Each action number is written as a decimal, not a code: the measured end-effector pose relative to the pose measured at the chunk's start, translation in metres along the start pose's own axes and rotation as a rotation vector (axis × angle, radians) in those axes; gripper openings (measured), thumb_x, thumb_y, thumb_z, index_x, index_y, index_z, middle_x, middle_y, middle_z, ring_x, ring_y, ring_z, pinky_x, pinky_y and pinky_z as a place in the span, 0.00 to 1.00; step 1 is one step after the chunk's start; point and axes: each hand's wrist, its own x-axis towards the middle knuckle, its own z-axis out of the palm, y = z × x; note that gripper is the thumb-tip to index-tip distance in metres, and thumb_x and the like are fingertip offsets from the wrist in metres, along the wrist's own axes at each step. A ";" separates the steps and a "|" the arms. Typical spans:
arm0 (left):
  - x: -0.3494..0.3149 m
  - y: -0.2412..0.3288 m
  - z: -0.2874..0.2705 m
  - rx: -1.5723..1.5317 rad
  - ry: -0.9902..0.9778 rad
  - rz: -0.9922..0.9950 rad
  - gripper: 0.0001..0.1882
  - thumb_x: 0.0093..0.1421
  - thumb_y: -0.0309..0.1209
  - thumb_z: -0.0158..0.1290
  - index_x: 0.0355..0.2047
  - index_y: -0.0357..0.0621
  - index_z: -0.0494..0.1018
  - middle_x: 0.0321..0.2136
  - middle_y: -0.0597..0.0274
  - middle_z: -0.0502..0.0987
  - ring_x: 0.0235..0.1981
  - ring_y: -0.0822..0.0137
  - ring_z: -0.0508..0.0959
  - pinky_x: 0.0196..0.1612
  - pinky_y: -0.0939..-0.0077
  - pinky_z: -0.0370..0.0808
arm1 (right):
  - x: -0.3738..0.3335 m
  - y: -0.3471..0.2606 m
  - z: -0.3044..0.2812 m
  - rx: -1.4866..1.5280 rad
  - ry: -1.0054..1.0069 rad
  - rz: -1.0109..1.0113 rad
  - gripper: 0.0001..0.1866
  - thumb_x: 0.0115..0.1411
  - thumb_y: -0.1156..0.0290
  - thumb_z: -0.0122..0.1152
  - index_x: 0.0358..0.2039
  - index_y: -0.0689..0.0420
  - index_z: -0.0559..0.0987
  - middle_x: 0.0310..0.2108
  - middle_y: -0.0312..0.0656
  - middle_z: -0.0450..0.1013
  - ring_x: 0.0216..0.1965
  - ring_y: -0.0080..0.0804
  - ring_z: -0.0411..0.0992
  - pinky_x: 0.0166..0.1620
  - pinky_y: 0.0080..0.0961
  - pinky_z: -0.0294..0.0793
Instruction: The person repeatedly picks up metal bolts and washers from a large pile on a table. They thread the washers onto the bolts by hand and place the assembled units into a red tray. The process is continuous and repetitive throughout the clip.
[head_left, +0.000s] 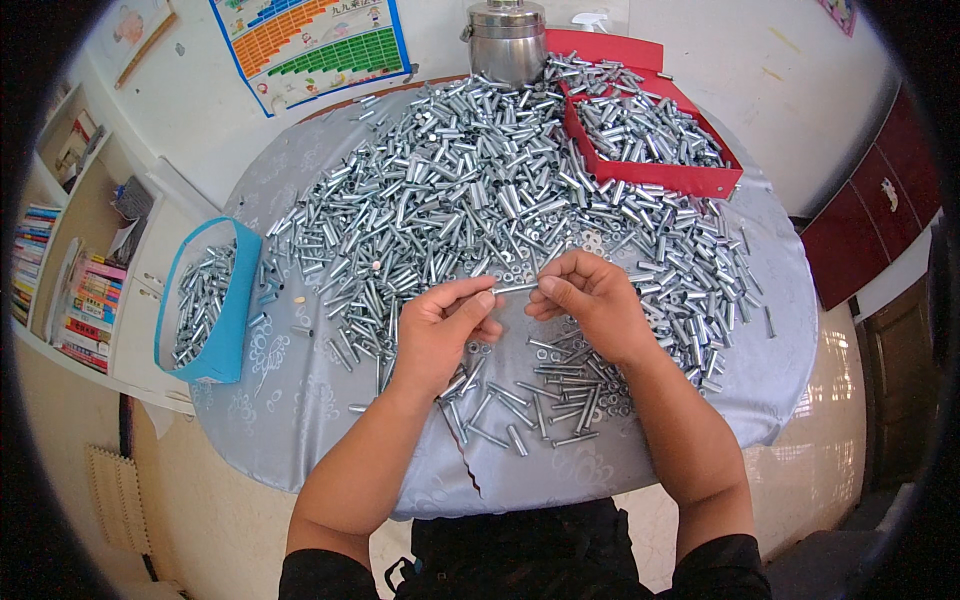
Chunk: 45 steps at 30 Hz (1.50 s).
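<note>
A round table under a silvery cloth (280, 430) spreads before me, loose bolts (575, 438) lying nearest my lap. Just beyond them, my left hand (450, 320) pinches one end of a rod (516, 289) between thumb and finger, and my right hand (590, 300) pinches the other, probably to steady it. It sits level above the near side of the heap (440, 200): slim, straight, shiny silver, its ends hidden by my fingers. The blue box (225, 345) at left and the red box (665, 178) farther back seem placed to keep parts off the pile. The pot (507, 45) stands behind.
</note>
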 end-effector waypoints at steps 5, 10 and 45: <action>0.000 0.001 0.000 -0.029 -0.073 0.027 0.12 0.61 0.25 0.53 0.45 0.35 0.75 0.34 0.53 0.81 0.27 0.70 0.80 0.31 0.76 0.80 | -0.001 0.000 0.000 -0.035 -0.015 -0.010 0.06 0.64 0.75 0.55 0.37 0.66 0.74 0.31 0.43 0.76 0.33 0.31 0.78 0.37 0.24 0.79; 0.001 -0.004 -0.005 -0.058 0.002 0.021 0.09 0.61 0.25 0.53 0.41 0.35 0.75 0.32 0.55 0.81 0.27 0.70 0.80 0.30 0.75 0.80 | -0.004 -0.016 -0.011 -0.651 0.132 -0.202 0.06 0.59 0.74 0.60 0.34 0.63 0.78 0.32 0.45 0.77 0.34 0.33 0.78 0.37 0.27 0.77; 0.001 -0.006 -0.002 -0.062 0.006 0.056 0.08 0.61 0.23 0.53 0.41 0.35 0.75 0.32 0.55 0.81 0.27 0.70 0.80 0.31 0.76 0.80 | -0.009 -0.013 -0.002 -0.952 -0.036 -0.514 0.09 0.54 0.75 0.63 0.37 0.59 0.79 0.33 0.46 0.74 0.36 0.46 0.74 0.39 0.35 0.74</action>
